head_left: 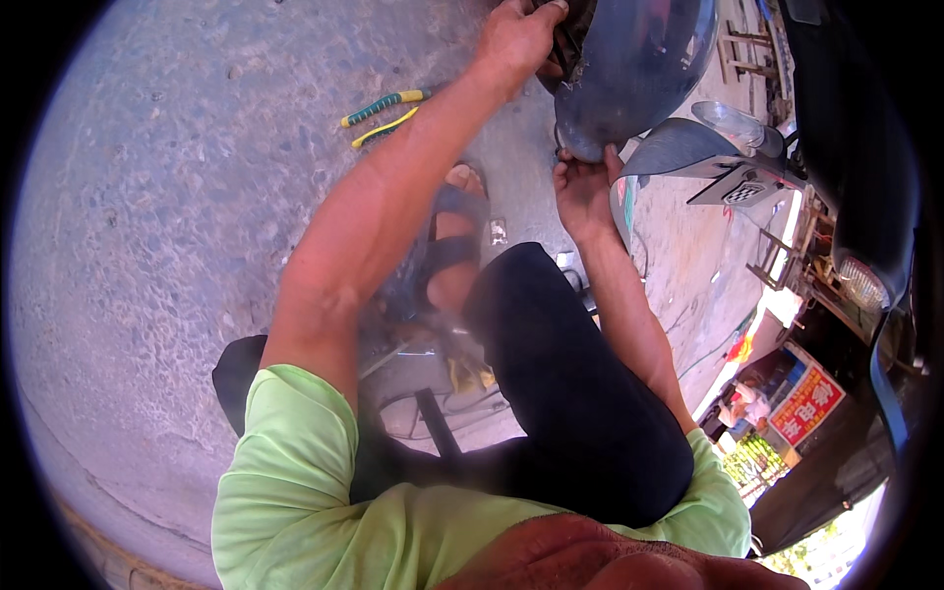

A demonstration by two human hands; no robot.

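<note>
1. I have the left hand [516, 39] up at the top edge of the head view, fingers curled in close against the inner side of a dark grey, glossy panel [639, 79]; part of it slips out of frame, so I cannot tell whether it has hold of anything.
2. And here's my right hand [587, 197], palm up, half open, fingers bent and spread, the tips touching the rounded lower end of that same panel, with no closed grip around it.
3. The panel itself sits at the top, right of centre, between my two hands and running up out of view.
4. Just right of my right hand, there's a curved grey fender [669, 147], with a clear lamp [730, 123] above it and a flat plate [733, 187] bearing a checkered patch below.
5. Over to the left, a hand tool [379, 108] lies on the ground [197, 147], its green-and-yellow handles apart, its far end hidden behind the left forearm.
6. Below that, a sandalled foot [452, 251], and just beside it a small squarish object [498, 232] I can't make out.
7. Far right, a red sign [806, 405] stands near another person [747, 405].
</note>
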